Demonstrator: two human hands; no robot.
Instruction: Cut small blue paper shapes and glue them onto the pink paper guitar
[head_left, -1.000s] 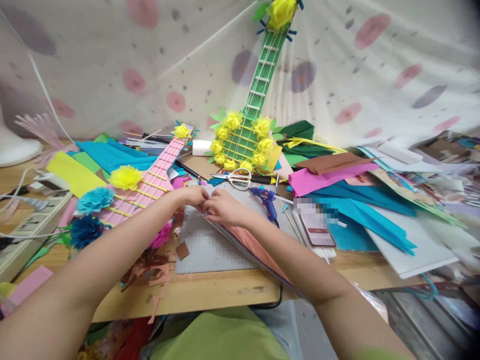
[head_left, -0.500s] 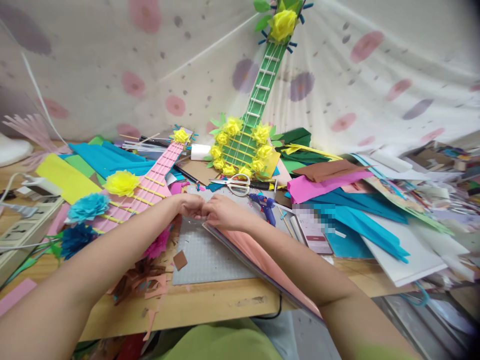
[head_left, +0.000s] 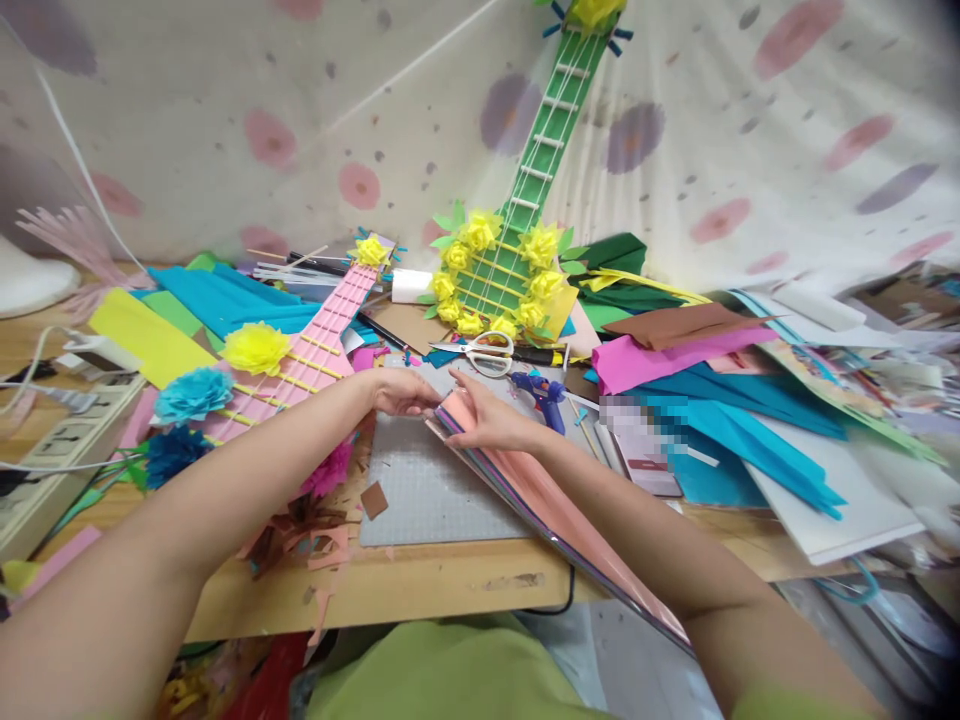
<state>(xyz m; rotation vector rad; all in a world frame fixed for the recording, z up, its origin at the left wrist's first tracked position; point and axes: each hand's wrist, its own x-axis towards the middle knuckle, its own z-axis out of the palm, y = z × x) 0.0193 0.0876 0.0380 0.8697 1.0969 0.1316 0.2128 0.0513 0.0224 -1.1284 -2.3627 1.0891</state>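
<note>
A long, flat pack of coloured crepe paper, with a peach sheet on top and the edges of several other colours below, slants from the middle of the table over its front edge. My right hand is closed around its far end, thumb on the near side. At the same end, my left hand has its fingers curled at the pack's corner, on what looks like clear plastic wrapping; the exact grip is partly hidden. Beneath both hands lies a grey cutting mat with a small brown square on it.
White-handled scissors and a blue glue gun lie just beyond my hands. A pink paper guitar sits left, a green one leans behind. A power strip is far left; a phone and paper sheets lie right.
My hands were close together at the pack's end; now they are slightly apart and the end with its coloured layers shows. My view has shifted a little.
</note>
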